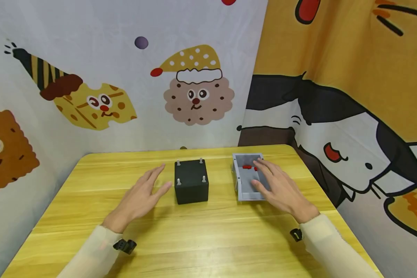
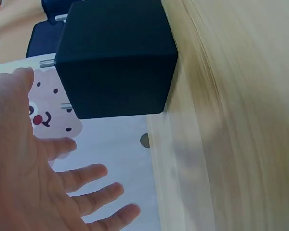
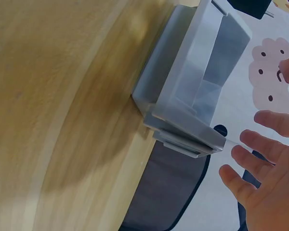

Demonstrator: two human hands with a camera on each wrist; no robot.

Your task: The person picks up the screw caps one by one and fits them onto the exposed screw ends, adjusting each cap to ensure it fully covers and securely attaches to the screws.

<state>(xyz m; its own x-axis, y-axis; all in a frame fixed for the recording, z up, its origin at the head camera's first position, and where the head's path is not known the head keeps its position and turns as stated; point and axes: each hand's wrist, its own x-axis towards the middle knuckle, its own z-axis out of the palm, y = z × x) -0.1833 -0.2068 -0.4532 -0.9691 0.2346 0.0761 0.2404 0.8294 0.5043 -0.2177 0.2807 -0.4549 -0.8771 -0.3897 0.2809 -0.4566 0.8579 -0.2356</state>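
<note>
A black box [image 1: 191, 181] stands on the table with metal pegs sticking up from the corners of its top. My left hand [image 1: 140, 196] hovers just left of it, fingers spread and nothing held; the left wrist view shows the same black box [image 2: 118, 57] beyond the thumb. To the right sits a grey open-topped tray [image 1: 244, 196] with small red pieces [image 1: 246, 167] inside. Over its right side hangs my right hand [image 1: 281, 189], fingers extended and holding nothing, hiding part of the tray. In the right wrist view the grey tray [image 3: 183, 72] lies beyond the fingertips.
The wooden table [image 1: 194, 239] has its far edge against a white cartoon-print curtain [image 1: 125, 77]. At the right, an orange, black and white printed cloth [image 1: 351, 96] runs along the table's side. Dark wrist straps [image 1: 125, 246] circle both sleeves.
</note>
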